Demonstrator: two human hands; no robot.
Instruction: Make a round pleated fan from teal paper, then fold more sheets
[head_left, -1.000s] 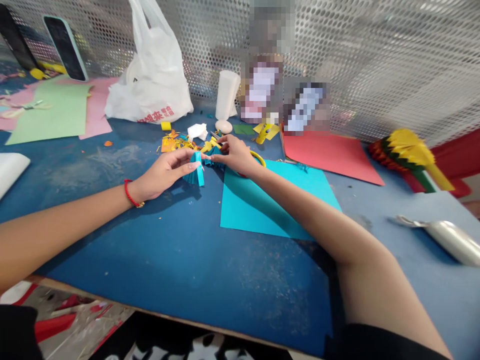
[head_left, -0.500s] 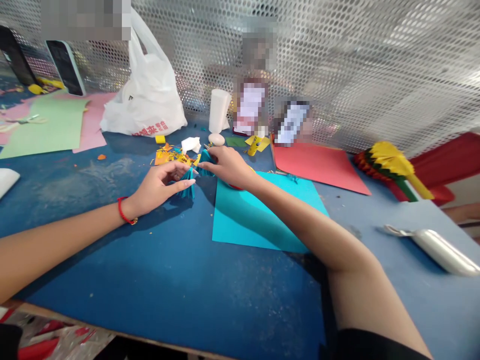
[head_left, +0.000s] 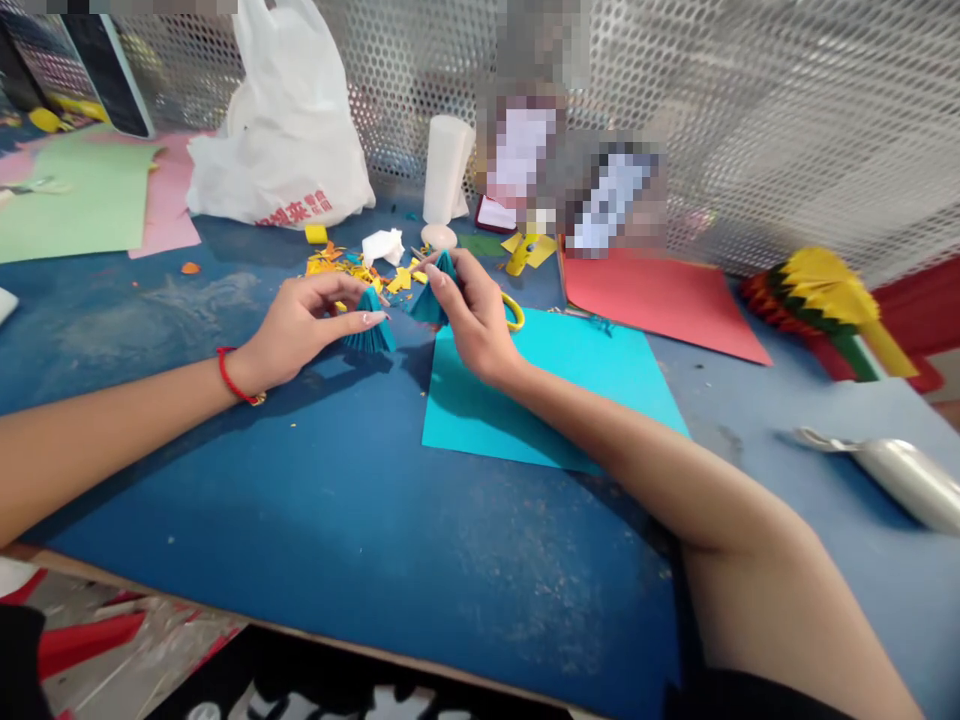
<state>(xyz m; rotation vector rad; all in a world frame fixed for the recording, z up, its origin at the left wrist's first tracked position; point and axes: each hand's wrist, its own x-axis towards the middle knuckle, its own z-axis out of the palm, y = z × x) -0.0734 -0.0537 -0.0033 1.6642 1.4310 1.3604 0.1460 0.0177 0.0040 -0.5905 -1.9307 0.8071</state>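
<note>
My left hand (head_left: 300, 322) pinches the top of a teal pleated paper fan (head_left: 370, 330) between thumb and fingers. My right hand (head_left: 474, 312) grips a second teal pleated paper piece (head_left: 433, 303) by its upper end. The two pieces hang close together but apart, over the dark blue table mat (head_left: 300, 520). Just past my right hand, yellow-handled scissors (head_left: 514, 312) lie partly hidden beneath it. A teal paper sheet (head_left: 525, 400) lies under my right wrist.
Yellow and orange paper scraps (head_left: 337, 265) lie beyond my hands. Further back are a white plastic bag (head_left: 277, 130), a white cylinder (head_left: 447, 170), and a perforated metal screen (head_left: 765, 110). To the right are a red sheet (head_left: 660, 305), a folded paper fan (head_left: 821, 310), and a silver tube (head_left: 900, 482).
My hands have drawn slightly apart, and my right hand now shows its teal piece more fully. The view has also shifted a little.
</note>
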